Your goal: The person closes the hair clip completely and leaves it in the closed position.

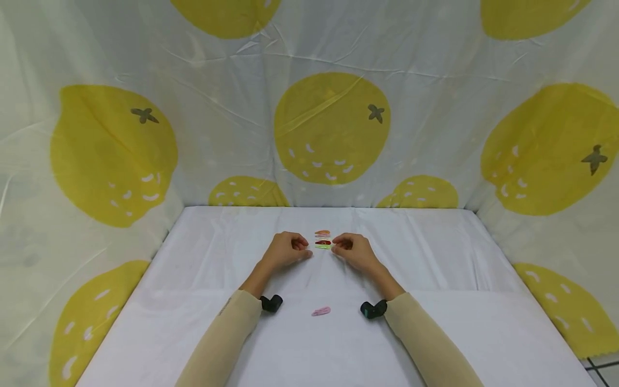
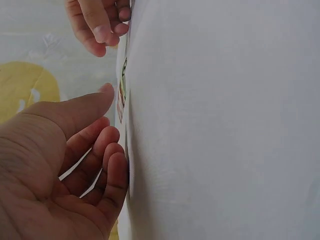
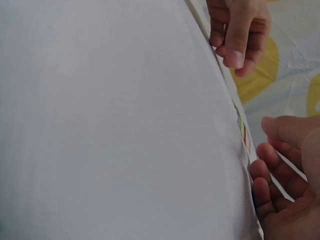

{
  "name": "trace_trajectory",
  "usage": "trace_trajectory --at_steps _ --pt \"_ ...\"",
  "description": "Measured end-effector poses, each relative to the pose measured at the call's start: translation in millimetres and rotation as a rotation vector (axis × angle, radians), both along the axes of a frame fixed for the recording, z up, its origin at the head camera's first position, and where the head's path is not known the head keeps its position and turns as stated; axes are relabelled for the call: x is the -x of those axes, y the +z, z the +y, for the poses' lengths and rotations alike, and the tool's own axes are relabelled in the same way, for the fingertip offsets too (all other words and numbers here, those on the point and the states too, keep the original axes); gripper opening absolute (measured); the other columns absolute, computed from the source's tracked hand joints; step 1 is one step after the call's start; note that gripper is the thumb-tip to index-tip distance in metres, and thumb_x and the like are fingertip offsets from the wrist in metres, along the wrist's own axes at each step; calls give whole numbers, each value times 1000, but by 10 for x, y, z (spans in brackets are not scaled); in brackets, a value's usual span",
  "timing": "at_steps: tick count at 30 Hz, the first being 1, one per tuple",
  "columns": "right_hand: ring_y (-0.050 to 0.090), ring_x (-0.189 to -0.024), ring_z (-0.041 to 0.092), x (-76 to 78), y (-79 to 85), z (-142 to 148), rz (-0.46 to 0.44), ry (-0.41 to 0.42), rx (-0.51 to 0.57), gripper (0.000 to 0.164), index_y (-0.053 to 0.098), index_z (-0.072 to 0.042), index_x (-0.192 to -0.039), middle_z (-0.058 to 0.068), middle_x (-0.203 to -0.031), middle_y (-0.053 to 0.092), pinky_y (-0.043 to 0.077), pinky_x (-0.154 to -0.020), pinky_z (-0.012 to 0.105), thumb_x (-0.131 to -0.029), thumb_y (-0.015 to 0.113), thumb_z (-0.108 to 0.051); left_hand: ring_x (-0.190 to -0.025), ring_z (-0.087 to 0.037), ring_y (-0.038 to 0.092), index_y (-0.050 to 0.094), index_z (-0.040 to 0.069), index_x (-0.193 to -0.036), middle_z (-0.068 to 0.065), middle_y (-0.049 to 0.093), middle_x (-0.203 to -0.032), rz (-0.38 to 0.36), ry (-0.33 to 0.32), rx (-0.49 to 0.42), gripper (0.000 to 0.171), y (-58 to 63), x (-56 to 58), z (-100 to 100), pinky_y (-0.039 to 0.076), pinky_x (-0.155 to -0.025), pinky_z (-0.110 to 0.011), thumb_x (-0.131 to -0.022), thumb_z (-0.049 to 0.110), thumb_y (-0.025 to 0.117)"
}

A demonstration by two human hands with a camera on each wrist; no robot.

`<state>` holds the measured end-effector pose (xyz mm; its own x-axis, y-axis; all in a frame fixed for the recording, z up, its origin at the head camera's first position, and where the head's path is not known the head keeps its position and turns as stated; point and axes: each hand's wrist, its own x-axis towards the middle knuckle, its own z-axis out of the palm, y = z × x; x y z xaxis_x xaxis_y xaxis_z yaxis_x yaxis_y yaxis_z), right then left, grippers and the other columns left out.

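Note:
Several snap hair clips lie in a stacked row on the white cloth: an orange clip farthest away, a pale pinkish one below it, then a red clip and a yellow-green clip nearest. My left hand is just left of the row, fingers loosely bent, thumb and fingertips apart. To the right, my right hand mirrors it, its fingertips very close to the clip ends. Neither hand holds anything. In both wrist views the clips show only as a thin, foreshortened strip. A pink hair clip lies nearer, between the forearms.
White cloth with creases covers the table. Behind and at both sides hangs a pale curtain printed with yellow lemons. A dark wrist camera sits on the left wrist, and another camera on the right.

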<state>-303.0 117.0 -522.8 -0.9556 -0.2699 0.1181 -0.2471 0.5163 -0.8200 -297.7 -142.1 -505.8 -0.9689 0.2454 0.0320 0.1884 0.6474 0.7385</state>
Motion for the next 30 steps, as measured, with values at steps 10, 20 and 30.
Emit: trace_trajectory --at_steps 10,20,30 --pt "64 -85 13 -114 69 39 -29 7 -9 24 76 -12 -112 0 -93 72 53 -79 29 -92 80 -24 -80 -12 62 77 13 -103 4 69 -85 21 -4 27 28 95 -88 -101 51 -78 -29 -85 34 86" --pt "65 -92 15 -289 167 187 -4 40 -24 38 71 -8 -122 2 -102 72 53 -81 28 -91 80 -26 -85 -13 62 77 12 -109 4 70 -91 49 -29 50 38 192 -241 -209 51 -78 -30 -83 39 86" --pt "64 -99 14 -451 244 288 30 75 -51 57 62 -11 -137 5 -113 69 52 -84 27 -89 82 -34 -90 -12 64 76 10 -113 -3 74 -101 88 -83 57 43 278 -463 -217 54 -81 -31 -83 40 86"
